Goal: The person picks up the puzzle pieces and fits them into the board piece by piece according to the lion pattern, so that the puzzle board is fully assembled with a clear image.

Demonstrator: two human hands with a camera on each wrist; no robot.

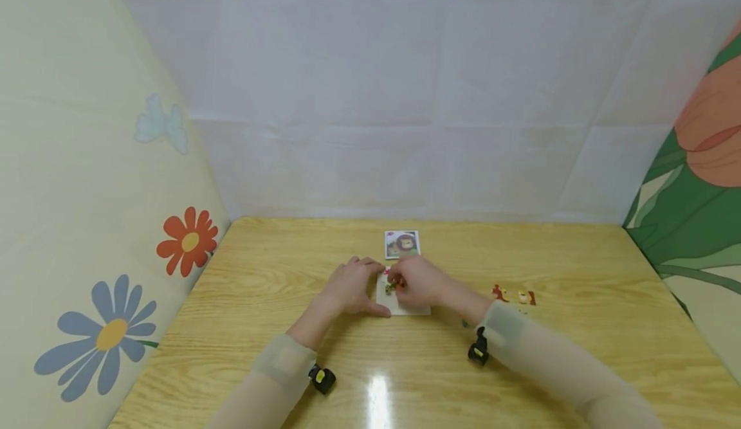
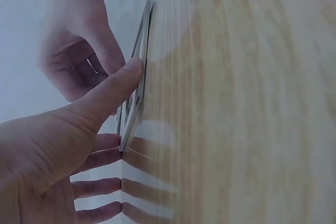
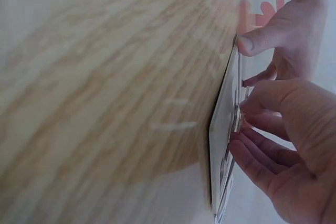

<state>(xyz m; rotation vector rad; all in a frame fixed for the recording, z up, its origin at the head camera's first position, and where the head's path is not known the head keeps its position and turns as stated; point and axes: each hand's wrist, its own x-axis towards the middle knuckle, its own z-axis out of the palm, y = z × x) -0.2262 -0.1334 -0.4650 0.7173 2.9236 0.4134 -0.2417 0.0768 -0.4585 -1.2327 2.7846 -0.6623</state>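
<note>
A thin white puzzle board [image 1: 414,310] lies flat on the table, with several small coloured pieces in its upper left part. At its left side my left hand [image 1: 351,285] steadies it. The left thumb [image 2: 118,85] rests on the near corner, and the other fingers reach toward the far corner, their tips down on the table. Over the board, my right hand [image 1: 422,281] pinches a small multicoloured puzzle piece [image 1: 397,283] between thumb and forefinger. The curled fingers partly hide that piece, so its picture cannot be told.
Just behind the board lies a square picture card [image 1: 402,244] with a lion on it. Right of my right forearm are loose pieces: a red and yellow one [image 1: 500,293], a red and cream one [image 1: 527,297] and a small teal one [image 1: 465,323]. A white cloth [image 1: 393,94] hangs behind the table.
</note>
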